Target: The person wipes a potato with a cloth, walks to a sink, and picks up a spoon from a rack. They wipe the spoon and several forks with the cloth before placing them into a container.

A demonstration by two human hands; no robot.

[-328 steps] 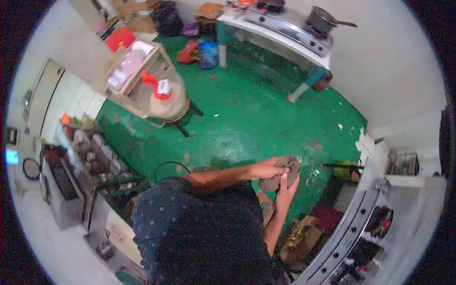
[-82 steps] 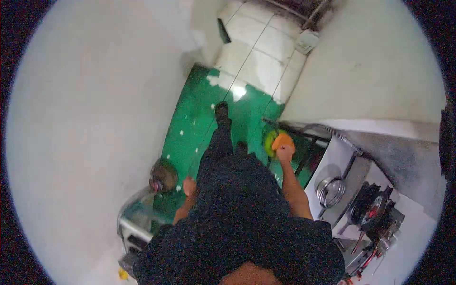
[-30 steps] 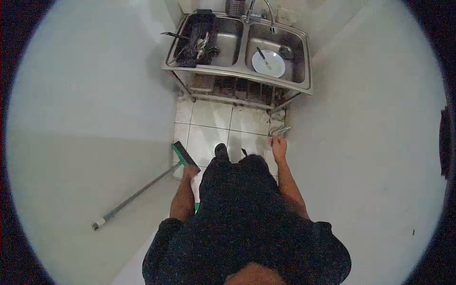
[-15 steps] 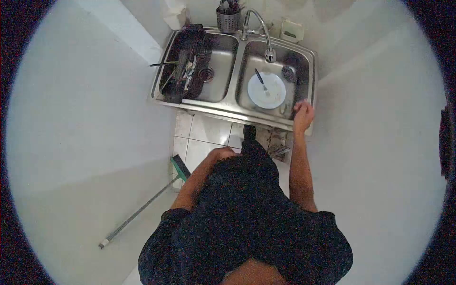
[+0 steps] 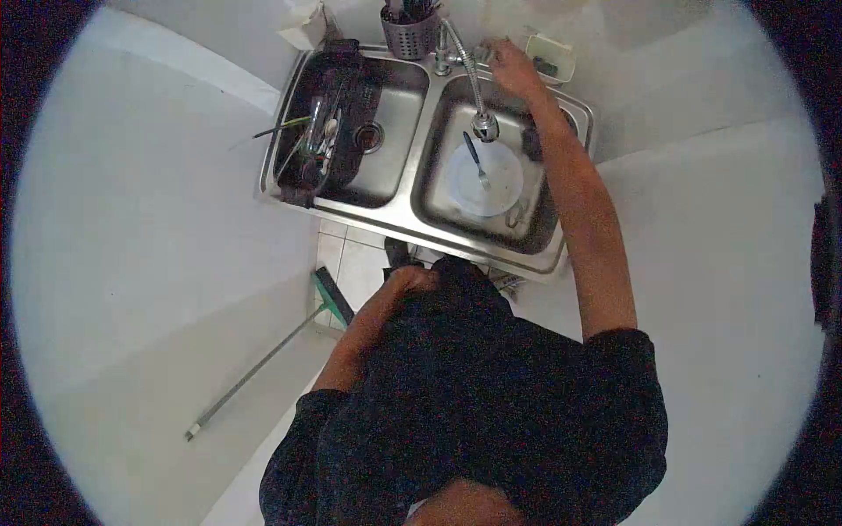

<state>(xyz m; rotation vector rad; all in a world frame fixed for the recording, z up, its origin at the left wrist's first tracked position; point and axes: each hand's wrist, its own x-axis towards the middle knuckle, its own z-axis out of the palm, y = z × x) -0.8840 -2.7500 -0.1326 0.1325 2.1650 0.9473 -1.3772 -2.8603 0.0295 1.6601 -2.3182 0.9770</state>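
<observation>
My right hand point(image 5: 509, 67) is stretched out to the back of the sink, at the faucet handle point(image 5: 456, 60). Its fingers are small and blurred, so a grip on the handle cannot be made out. The faucet point(image 5: 474, 86) curves over the right basin, and no running water is visible. Below its spout lies a white plate point(image 5: 503, 186), with a dark-handled fork point(image 5: 474, 156) on it. My left hand point(image 5: 416, 280) is low against my dark clothing at the front of my body, its fingers mostly hidden.
A black dish rack point(image 5: 338, 96) with utensils stands in the left basin point(image 5: 396, 110). Behind the sink are a metal utensil holder point(image 5: 409, 40) and a pale soap tray point(image 5: 557, 54). A green-headed squeegee point(image 5: 333, 298) leans at the left wall.
My right hand has moved from the basin's front right corner to the back beside the faucet. My left hand stays near my body. The view has shifted slightly.
</observation>
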